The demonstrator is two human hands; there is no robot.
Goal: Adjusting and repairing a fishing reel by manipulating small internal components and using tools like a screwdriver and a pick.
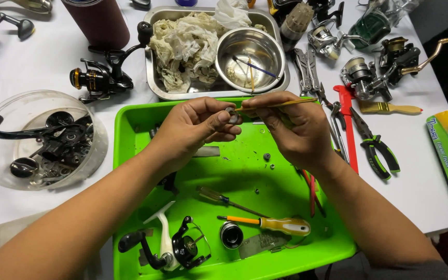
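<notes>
Over the green tray [130, 129], my left hand [195, 127] pinches a small grey metal part [231, 115] between thumb and fingers. My right hand [294, 127] holds a thin yellow-handled brush [281, 104], its tip touching the small part. The two hands meet above the tray's far edge. On the tray below lie a partly stripped fishing reel [175, 246], a round spool piece [231, 234], a yellow-handled screwdriver [281, 224], a clear-handled screwdriver [219, 197] and a few tiny loose parts [267, 156].
A steel tray [154, 78] behind holds crumpled rags [185, 44] and a steel bowl [251, 56] with thin tools. A clear tub [6, 111] of reel parts stands left. Black reel [102, 78], pliers [372, 140], red tool [347, 124], a paintbrush [390, 108] and several reels lie around.
</notes>
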